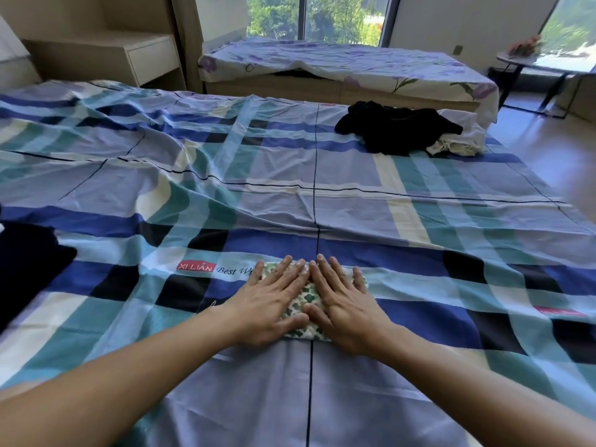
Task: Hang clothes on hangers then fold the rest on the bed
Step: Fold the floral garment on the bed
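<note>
Folded garment [308, 300] — small, white with a green leaf print, lying in a compact rectangle on the bed [290, 175] near its 6 o'clock edge, just in front of the person.

Left hand [271, 304] — flat on the 9 o'clock half of the garment, fingers straight and spread, palm down, pressing; it holds nothing.

Right hand [348, 308] — flat on the 3 o'clock half, fingers straight and slightly spread, palm down. The two index fingertips touch at the garment's 12 o'clock edge and the thumbs nearly meet over its middle.

Bed sheet: plaid in blue, teal, cream and black, creased, with thin dark lines crossing it. A red label [195, 267] reading "XI LIAN" sits just beside the garment at 10 o'clock.

Dark navy garment [25, 262]: at 9 o'clock, well apart, cut off by the frame edge.

Black clothes pile [396, 130]: at 1 o'clock, near the bed's far corner, loosely heaped. A crumpled pale garment [451, 146] touches its 3 o'clock side.

Beyond the bed, at 12 o'clock: a low platform under a floral sheet [338, 59], with windows [322, 14] behind it. At 2 o'clock, a small round table [522, 59]. At 11 o'clock, a beige bedside unit [151, 59].
</note>
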Demonstrator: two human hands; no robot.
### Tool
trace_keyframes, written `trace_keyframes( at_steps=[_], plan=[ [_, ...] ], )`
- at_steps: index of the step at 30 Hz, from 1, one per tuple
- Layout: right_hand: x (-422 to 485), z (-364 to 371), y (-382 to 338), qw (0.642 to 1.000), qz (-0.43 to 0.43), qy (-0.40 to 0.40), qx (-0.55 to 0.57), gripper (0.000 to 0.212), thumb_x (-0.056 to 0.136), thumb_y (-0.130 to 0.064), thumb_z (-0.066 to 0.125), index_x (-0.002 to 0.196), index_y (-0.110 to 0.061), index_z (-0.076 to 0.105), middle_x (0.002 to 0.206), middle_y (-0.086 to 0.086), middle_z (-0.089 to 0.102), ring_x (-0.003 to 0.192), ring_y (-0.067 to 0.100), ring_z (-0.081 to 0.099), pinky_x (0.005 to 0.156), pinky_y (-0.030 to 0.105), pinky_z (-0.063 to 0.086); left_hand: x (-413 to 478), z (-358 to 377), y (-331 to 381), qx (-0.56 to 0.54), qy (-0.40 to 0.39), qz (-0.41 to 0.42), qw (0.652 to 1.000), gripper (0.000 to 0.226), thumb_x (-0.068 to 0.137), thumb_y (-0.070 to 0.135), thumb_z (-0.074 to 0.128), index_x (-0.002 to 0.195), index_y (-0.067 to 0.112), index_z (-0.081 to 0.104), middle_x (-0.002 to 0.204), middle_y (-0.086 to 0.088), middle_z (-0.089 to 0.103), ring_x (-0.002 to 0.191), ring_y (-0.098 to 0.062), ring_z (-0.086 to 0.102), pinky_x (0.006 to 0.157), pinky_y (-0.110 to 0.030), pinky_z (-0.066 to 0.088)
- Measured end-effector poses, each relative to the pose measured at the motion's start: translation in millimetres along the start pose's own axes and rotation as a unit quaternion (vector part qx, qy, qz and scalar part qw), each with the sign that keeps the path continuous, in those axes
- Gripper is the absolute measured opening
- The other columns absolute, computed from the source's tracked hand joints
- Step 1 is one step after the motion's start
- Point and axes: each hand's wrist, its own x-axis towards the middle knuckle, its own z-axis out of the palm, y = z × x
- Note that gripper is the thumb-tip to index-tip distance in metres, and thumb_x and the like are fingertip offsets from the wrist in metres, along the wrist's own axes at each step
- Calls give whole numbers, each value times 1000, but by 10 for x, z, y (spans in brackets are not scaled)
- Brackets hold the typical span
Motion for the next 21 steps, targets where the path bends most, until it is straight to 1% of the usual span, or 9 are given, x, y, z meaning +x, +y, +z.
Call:
trace_keyframes(
  at_steps=[2,5,7,10,12,14,16,18,21],
  plan=[
    [27,-30,6,999,16,-21,20,102,72,-79,-16,159,-25,-15,167,-4,-19,152,16,-23,124,52,-9,4,-48,-26,-22,-3,-40,999,107,67,87,-10,156,28,-17,162,6,-27,147,-15,-30,123,-52,-7],
    [58,-180,18,997,33,-16,75,83,96,-71,19,162,-23,2,167,2,15,155,21,8,125,49,0,3,-147,-45,-47,31,-127,990,95,89,77,25,160,22,-6,167,-6,-7,154,-24,-7,125,-46,8],
    [76,-272,30,994,48,38,95,73,99,-58,45,158,-19,24,150,3,42,142,24,35,120,43,22,-4,-170,-71,-83,54,-141,985,96,93,67,44,160,15,0,165,-9,14,151,-27,12,123,-40,18],
    [113,-462,12,973,111,25,200,58,86,-48,72,133,-18,56,125,2,64,117,22,59,100,39,48,-22,-186,-123,-168,48,-108,979,99,91,58,58,160,16,0,166,-3,15,152,-21,15,123,-34,18],
    [114,-554,12,948,144,-13,283,38,76,-38,82,107,-19,70,101,-1,73,94,16,69,86,37,58,-51,-210,-121,-218,63,-91,970,103,89,51,66,160,17,0,167,-1,12,153,-16,13,123,-30,17],
    [94,-614,40,929,149,-37,337,33,73,-28,85,101,-18,72,92,-3,74,84,11,70,81,33,60,-79,-234,-110,-282,88,-95,951,111,85,45,74,160,18,-3,167,0,12,153,-14,12,122,-27,17],
    [52,-669,86,902,124,-56,409,40,73,-18,85,109,-18,71,98,1,75,88,14,72,85,35,60,-76,-250,-130,-387,92,-113,910,124,75,41,83,160,21,-5,163,-1,26,148,-15,28,119,-29,27],
    [-9,-732,135,869,78,-61,484,50,70,-10,85,117,-16,69,109,9,75,101,24,72,91,41,59,-93,-278,-150,-518,80,-120,843,127,67,31,91,160,21,5,146,1,52,130,-13,53,105,-28,46],
    [-75,-834,164,825,18,-40,563,54,74,6,80,124,-11,65,117,17,71,108,32,69,91,41,58,-159,-383,-118,-643,42,-68,762,70,75,7,83,137,8,52,120,-3,72,114,-21,67,92,-27,55]
  ],
)
